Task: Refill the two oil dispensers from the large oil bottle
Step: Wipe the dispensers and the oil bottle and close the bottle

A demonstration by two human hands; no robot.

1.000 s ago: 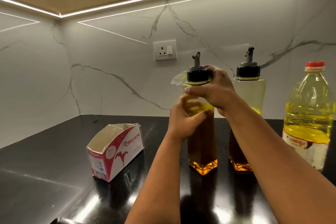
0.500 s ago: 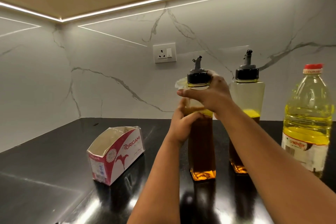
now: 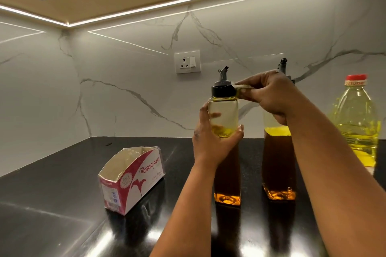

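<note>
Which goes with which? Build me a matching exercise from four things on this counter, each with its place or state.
1. left dispenser
2. tissue
3. large oil bottle
4. cardboard box

A. red-capped, far right
B. open-topped, far left
C. gripped by left hand
D. pinched by right hand

Pairs: 1-C, 2-D, 3-A, 4-B

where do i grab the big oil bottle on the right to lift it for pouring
Take the large oil bottle round its clear body above the label, coming from its left side, since nothing shows beyond it on the right. It stands upright, red cap on; the narrow neck would probably give a weaker grip on a half-full bottle.
</note>
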